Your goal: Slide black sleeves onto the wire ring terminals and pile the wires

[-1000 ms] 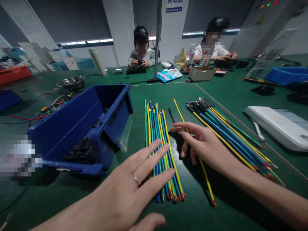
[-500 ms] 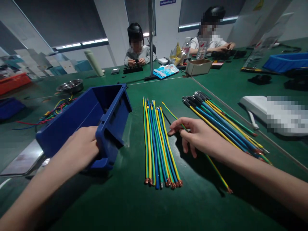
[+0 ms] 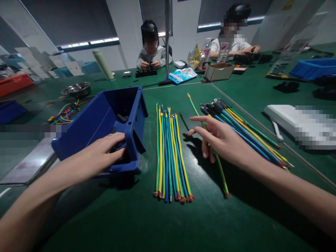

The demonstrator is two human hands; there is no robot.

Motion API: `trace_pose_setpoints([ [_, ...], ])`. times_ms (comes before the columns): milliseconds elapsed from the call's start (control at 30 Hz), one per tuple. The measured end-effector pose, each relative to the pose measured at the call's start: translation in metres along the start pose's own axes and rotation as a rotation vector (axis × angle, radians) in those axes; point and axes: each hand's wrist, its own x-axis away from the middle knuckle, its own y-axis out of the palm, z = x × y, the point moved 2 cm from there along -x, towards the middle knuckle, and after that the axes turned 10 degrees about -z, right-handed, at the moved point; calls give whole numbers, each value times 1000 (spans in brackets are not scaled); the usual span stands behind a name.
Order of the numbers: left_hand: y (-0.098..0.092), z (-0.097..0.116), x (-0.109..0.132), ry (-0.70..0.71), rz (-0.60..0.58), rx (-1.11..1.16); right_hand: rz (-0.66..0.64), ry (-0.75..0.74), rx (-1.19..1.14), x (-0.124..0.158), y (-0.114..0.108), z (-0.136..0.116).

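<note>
From where I steer, the right hand loosely holds a yellow-green wire, its index finger stretched out and the lower fingers curled; the wire's shadow falls apart from it on the green tabletop, so I read it as lifted. The left hand reaches into the blue bin, its fingertips partly hidden – whether they grasp anything I cannot tell.

For moving, I see a narrow strip of tabletop between the bin's right edge and the row of wires, a second strip between that row and the right hand, and a broad stretch on the near side; on the far right, the bundle of black-sleeved wires lies close to the right forearm.

The held wire slants – terminal end far and to the left, copper end near and to the right; the row runs nearly straight away from me, copper ends mostly nearest; the bundle slants, black sleeves far.

The bin opens toward me, with dark pieces inside; beyond stand a steel bowl and a cardboard box, contents unclear.
</note>
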Motion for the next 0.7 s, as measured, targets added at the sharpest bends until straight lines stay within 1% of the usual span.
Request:
trace_pose_setpoints([
  [100, 4, -10, 4, 51, -137, -33, -17, 7, 121, -1, -4, 4],
  [200, 8, -19, 13, 120, -217, -61, -53, 35, 237, 0, 0, 8],
  [267, 12, -29, 19, 129, -229, -71, -32, -12, 352, 2, 7, 6],
  [333, 15, -38, 24, 138, -214, -77, -2, -75, 455, 5, 17, 2],
  [400, 19, -44, 27, 174, -199, -95, 9, -78, 526, 9, 28, -2],
  [467, 19, -43, 27, 216, -189, -119, 4, -38, 599, 13, 39, -5],
  [533, 17, -38, 24, 242, -193, -133, 1, -11, 679, 15, 46, -7],
  [633, 11, -29, 21, 292, -219, -142, 2, 10, 750, 17, 50, -8],
  [700, 10, -26, 20, 325, -227, -152, -6, 29, 763, 16, 50, -8],
])
